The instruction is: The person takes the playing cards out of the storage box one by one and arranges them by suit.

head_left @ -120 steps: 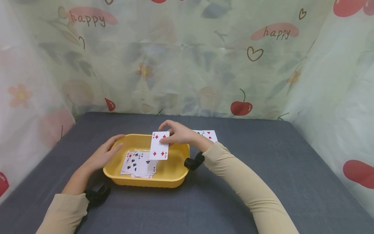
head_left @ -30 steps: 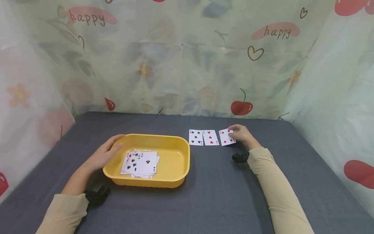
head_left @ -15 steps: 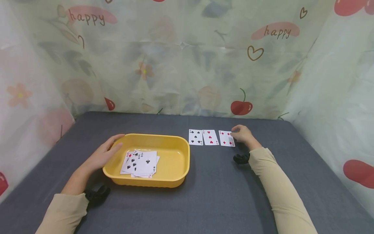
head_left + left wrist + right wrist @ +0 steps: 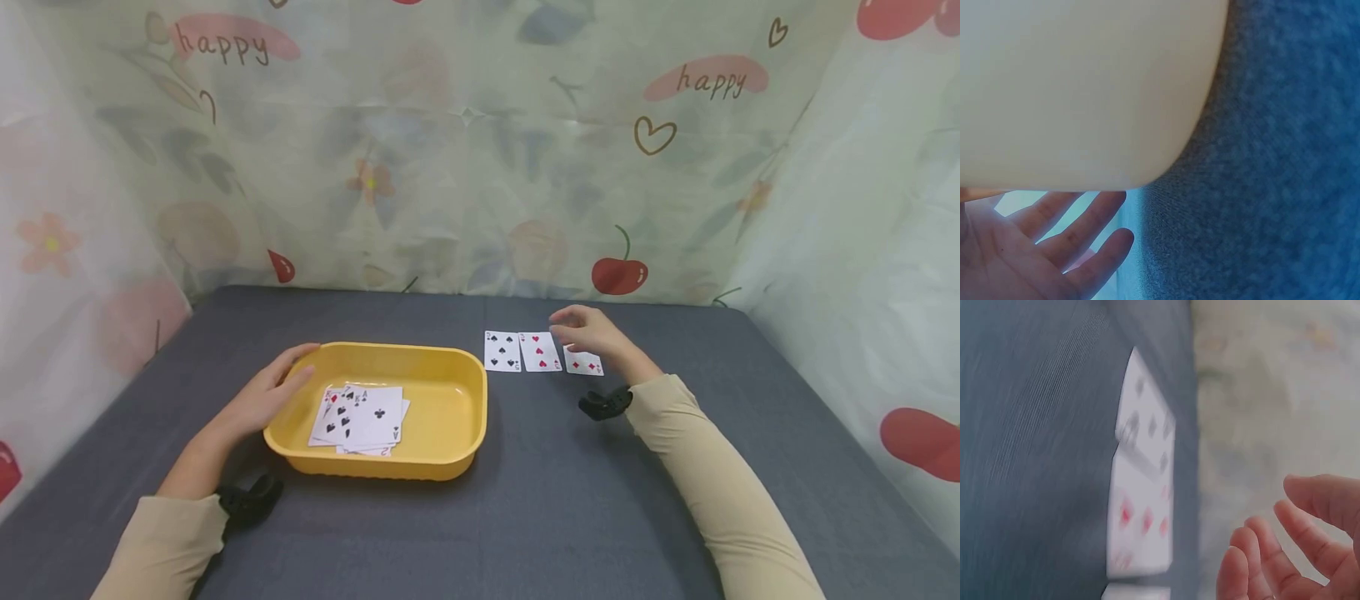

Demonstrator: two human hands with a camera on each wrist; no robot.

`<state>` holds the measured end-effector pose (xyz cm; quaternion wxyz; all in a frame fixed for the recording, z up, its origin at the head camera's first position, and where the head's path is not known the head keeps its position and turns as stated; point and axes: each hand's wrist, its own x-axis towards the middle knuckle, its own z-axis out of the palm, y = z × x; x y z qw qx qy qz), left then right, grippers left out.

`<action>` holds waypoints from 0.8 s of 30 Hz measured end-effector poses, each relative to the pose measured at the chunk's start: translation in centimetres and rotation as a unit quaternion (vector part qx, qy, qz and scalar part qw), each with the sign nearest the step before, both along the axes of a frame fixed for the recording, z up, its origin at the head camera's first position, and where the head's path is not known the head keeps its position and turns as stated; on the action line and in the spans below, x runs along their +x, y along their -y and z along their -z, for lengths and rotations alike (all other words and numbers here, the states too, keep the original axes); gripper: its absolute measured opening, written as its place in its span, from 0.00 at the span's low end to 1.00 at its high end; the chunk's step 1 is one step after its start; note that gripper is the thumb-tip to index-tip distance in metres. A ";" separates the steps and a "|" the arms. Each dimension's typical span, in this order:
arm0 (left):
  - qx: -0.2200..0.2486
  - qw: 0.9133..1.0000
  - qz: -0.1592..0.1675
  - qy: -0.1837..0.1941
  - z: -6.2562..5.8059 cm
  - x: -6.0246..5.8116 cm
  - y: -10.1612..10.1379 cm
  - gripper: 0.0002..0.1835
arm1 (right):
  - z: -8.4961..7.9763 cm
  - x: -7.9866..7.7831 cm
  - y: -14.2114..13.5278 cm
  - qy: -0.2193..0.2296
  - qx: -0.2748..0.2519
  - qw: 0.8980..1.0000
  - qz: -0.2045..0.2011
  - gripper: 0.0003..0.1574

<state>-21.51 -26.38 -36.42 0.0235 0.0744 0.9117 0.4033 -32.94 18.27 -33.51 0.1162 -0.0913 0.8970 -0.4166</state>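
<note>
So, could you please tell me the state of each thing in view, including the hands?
Yellow tray, upright and open.
Cards in the tray, overlapping, visible ones face up.
Five of spades, flat, face up.
Three of hearts, flat, face up.
Diamond card, flat, face up, partly hidden.
Left hand, at the tray's left end, fingers extended.
Right hand, fingers relaxed, holding nothing.

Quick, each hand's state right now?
Left hand: open, at the yellow tray.
Right hand: open and empty, near the four of diamonds.
</note>
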 end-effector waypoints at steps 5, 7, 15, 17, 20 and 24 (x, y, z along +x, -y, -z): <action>0.005 1.000 0.001 -0.001 0.1 0.0 0.1 0.32 | -1.6 1.2 2.9 -0.014 -0.023 0.998 -0.051 0.27; 0.004 1.000 0.002 -0.002 0.1 -0.1 0.1 0.31 | -2.1 1.9 4.1 -0.019 -0.025 0.997 -0.073 0.27; 0.001 1.000 0.001 0.002 0.1 0.0 0.1 0.31 | -3.7 3.7 8.9 -0.016 -0.055 0.984 -0.171 0.21; 0.000 1.000 0.000 0.002 0.1 -0.1 0.1 0.31 | -3.9 4.0 10.1 -0.011 -0.056 0.981 -0.187 0.20; -0.001 1.000 0.000 0.000 0.1 -0.1 0.1 0.31 | -4.1 4.3 11.9 -0.005 -0.057 0.977 -0.206 0.19; -0.004 1.000 0.001 -0.005 0.1 -0.1 0.1 0.31 | -4.1 4.5 14.2 -0.010 -0.052 0.970 -0.236 0.20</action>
